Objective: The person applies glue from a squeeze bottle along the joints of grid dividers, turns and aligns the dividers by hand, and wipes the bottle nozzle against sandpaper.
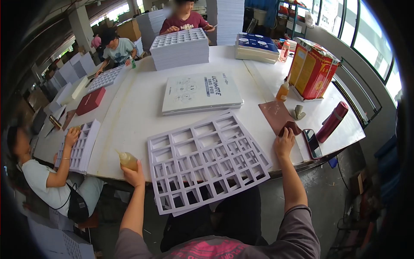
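Observation:
My left hand (pixel 134 173) is closed around a squeeze bottle (pixel 127 159) of yellowish liquid, its nozzle tilted up and to the left. At the right, my right hand (pixel 284 142) grips a small dark brown piece (pixel 292 126), possibly a folded scrap or pad, at the lower corner of a flat brown sheet (pixel 272 113). Between my hands lies a white grid panel (pixel 199 162) with many rectangular openings. It rests askew on at least one more such panel (pixel 262 159), and both overhang the table's front edge. Neither hand touches the panels.
Printed white boards (pixel 181 93) lie on the table (pixel 129 116) beyond the panels. A phone (pixel 312 143), a maroon flask (pixel 332 122), an orange-filled bottle (pixel 283 91) and a red-yellow tin (pixel 311 71) stand or lie rightward. Co-workers (pixel 49 177) sit around the table with more grid panels (pixel 78 146).

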A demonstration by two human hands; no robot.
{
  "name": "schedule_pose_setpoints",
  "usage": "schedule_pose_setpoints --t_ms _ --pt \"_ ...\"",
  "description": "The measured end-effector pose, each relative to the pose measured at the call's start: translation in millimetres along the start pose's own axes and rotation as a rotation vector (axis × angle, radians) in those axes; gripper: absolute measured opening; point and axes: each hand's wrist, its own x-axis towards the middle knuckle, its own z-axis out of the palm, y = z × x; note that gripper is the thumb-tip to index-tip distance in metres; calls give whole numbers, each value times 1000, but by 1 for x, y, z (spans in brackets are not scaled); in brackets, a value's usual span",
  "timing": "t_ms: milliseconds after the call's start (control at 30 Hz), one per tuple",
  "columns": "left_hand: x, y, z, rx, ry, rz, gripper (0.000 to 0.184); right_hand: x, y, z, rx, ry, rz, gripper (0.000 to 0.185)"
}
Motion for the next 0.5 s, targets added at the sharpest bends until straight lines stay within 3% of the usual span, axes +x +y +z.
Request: schedule_pose_setpoints --t_ms 167,233,267,300,400,500 --pt "4 -8 5 61 -44 -35 85 -6 2 0 69 -32 -127 56" --pt "6 -16 4 122 -192 -47 101 -14 3 -2 81 8 -141 53" --pt "12 -8 -6 114 -370 -125 105 -19 3 -3 61 8 -157 49" --pt "17 -18 -6 -17 -436 -70 105 -28 2 -9 87 -53 -141 43" --pt "28 -9 -17 -67 -668 -189 92 -33 7 -2 99 -184 -141 31" --pt "16 -23 2 145 -470 -37 91 -43 7 -10 84 -211 -118 25"
